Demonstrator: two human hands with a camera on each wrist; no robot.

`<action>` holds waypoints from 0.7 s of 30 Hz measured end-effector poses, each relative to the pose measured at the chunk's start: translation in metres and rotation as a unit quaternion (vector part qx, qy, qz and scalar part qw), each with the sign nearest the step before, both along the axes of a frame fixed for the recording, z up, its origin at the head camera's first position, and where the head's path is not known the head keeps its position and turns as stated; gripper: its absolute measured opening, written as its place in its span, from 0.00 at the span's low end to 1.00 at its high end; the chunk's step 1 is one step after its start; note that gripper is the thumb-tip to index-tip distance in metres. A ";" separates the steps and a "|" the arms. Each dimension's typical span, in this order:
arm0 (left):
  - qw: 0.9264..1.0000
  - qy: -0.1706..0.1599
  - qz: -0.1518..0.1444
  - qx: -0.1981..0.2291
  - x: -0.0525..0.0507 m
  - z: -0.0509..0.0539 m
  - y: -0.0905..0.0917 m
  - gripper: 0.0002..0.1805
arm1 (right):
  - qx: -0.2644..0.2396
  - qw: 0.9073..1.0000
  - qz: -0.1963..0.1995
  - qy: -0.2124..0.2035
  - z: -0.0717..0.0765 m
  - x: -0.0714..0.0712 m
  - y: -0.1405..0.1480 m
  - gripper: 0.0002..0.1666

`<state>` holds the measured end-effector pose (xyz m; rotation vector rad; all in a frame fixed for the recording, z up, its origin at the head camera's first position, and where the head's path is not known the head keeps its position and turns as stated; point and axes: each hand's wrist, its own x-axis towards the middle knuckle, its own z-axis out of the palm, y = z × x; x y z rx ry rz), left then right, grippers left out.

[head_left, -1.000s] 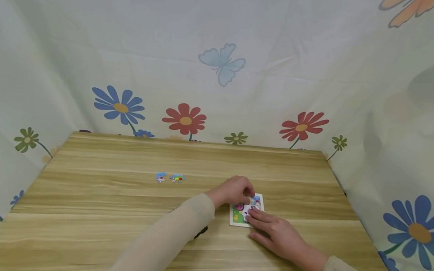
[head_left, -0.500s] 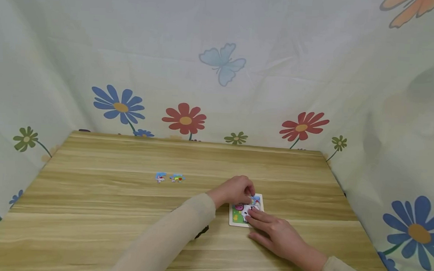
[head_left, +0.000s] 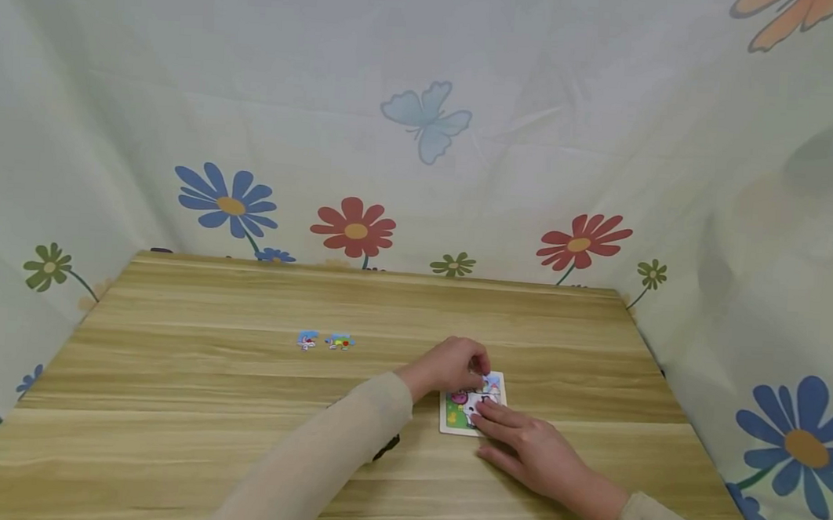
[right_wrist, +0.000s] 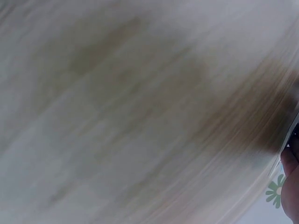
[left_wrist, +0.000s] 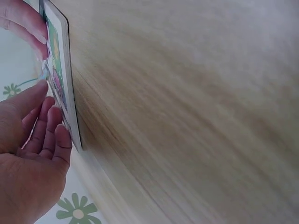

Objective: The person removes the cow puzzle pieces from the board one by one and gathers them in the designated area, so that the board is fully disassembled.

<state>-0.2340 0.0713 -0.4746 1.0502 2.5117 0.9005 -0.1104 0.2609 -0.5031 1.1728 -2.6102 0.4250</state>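
Puzzle board (head_left: 452, 431) lies below us: at its far end our left hand (head_left: 456, 364) seems to pinch a piece (head_left: 492, 384); nearer, our right hand (head_left: 530, 448) rests straight-fingered.

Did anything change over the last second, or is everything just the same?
Nothing has visibly changed: the left hand stays at the far part of the puzzle board, the right hand keeps resting its fingers on it, and the two loose pieces lie where they were.

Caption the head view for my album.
Left hand and right hand at a cartoon jigsaw puzzle, two loose pieces aside on a wood-grain table.
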 end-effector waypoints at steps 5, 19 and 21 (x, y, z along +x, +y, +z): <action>1.000 -0.007 0.011 0.015 -0.001 -0.002 0.001 0.05 | -0.006 1.000 0.000 0.007 0.000 0.001 0.000 0.28; 0.999 -0.016 0.011 0.031 -0.001 -0.005 0.001 0.05 | -0.007 1.000 0.002 0.013 0.001 0.002 -0.001 0.28; 0.999 -0.023 0.013 0.039 -0.001 -0.006 0.000 0.04 | -0.006 1.000 0.002 0.012 0.001 0.002 -0.001 0.28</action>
